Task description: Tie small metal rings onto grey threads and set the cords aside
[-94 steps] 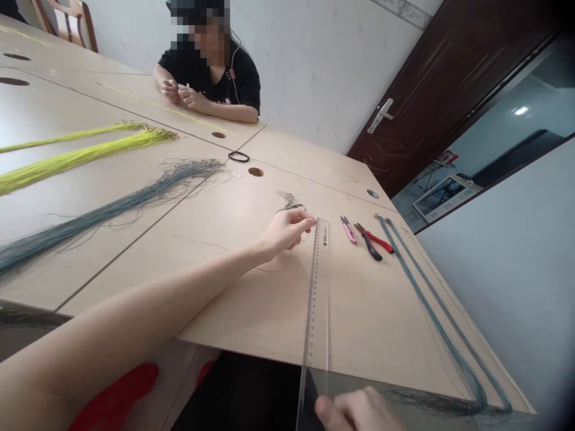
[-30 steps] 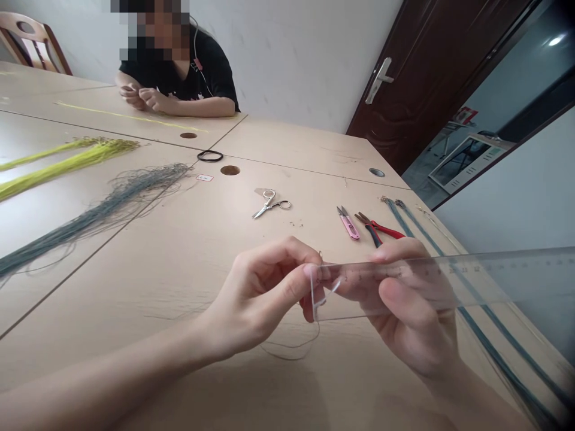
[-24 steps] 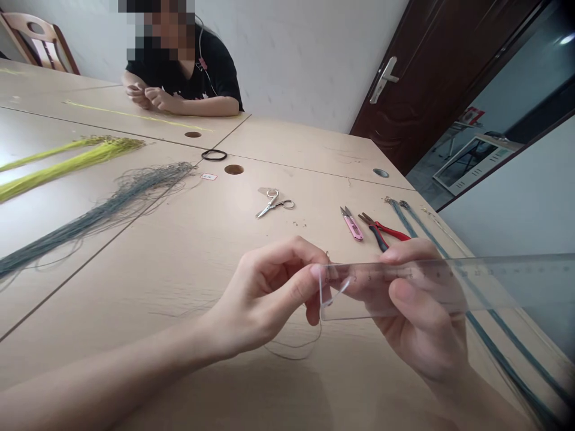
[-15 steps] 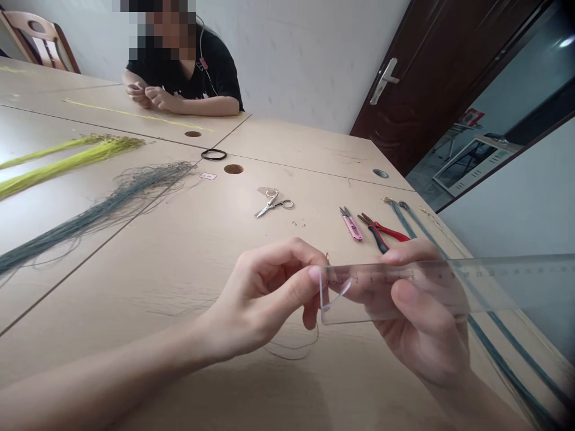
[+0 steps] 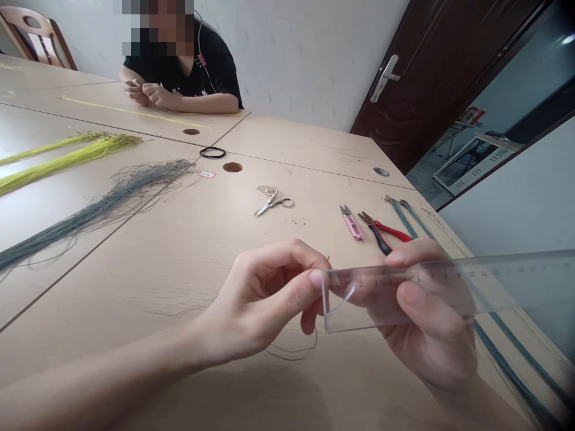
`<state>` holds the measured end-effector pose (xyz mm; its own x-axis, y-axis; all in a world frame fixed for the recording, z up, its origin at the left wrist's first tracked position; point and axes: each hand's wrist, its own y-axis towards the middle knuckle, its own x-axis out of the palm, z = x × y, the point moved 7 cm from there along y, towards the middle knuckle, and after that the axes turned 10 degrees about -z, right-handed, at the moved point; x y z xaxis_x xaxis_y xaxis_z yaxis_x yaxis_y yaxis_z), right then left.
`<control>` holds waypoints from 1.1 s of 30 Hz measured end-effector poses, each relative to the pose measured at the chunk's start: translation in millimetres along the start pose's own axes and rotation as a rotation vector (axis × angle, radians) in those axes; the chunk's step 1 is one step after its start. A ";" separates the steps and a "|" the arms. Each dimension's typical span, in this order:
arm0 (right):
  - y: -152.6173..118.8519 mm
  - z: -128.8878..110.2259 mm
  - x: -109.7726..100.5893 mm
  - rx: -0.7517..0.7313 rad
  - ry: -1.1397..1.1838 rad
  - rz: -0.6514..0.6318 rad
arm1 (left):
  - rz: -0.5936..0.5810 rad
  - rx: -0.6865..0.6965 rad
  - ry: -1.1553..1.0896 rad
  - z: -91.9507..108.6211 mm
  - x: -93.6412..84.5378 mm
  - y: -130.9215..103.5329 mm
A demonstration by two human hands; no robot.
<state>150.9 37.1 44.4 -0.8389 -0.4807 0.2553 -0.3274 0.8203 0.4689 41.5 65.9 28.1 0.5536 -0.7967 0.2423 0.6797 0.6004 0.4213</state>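
Observation:
My right hand (image 5: 431,317) holds a clear plastic ruler (image 5: 503,269) between thumb and fingers, its zero end to the left and tilted slightly up to the right. At that end my left hand (image 5: 269,299) is pinched closed, with the thumb tip touching the ruler's corner. A thin grey cord (image 5: 291,358) loops out below the left fingers, and a small gold-coloured bit (image 5: 329,261) shows just above the fingertips. What lies inside the pinch is mostly hidden. Beyond the right hand lie red-and-black pliers (image 5: 381,230) and pink thread snips (image 5: 351,223).
Small scissors (image 5: 272,202) lie open mid-table. Grey-blue cords (image 5: 99,206) and yellow cords (image 5: 58,161) spread at left; more blue cords (image 5: 516,347) run along the right edge. A black ring (image 5: 212,152) sits near cable holes. Across the table sits a person (image 5: 215,66).
The ruler's zero end has shifted slightly right and down, and its far end has tipped up a little. Both hands keep their hold.

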 end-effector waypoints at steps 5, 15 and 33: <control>-0.6 0.1 -0.6 0.005 0.001 -0.012 | 0.016 -0.025 0.017 -1.8 -2.4 -1.3; -0.4 -0.8 -1.5 -0.003 0.027 -0.039 | 0.018 -0.028 0.041 -1.8 -2.2 -3.3; -2.4 0.7 -6.7 0.022 -0.056 0.023 | 0.012 -0.024 0.059 -1.5 -1.6 -3.8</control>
<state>156.9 38.6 41.0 -0.8691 -0.4443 0.2173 -0.3170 0.8377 0.4446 38.8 65.0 24.8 0.5888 -0.7845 0.1944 0.6839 0.6118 0.3974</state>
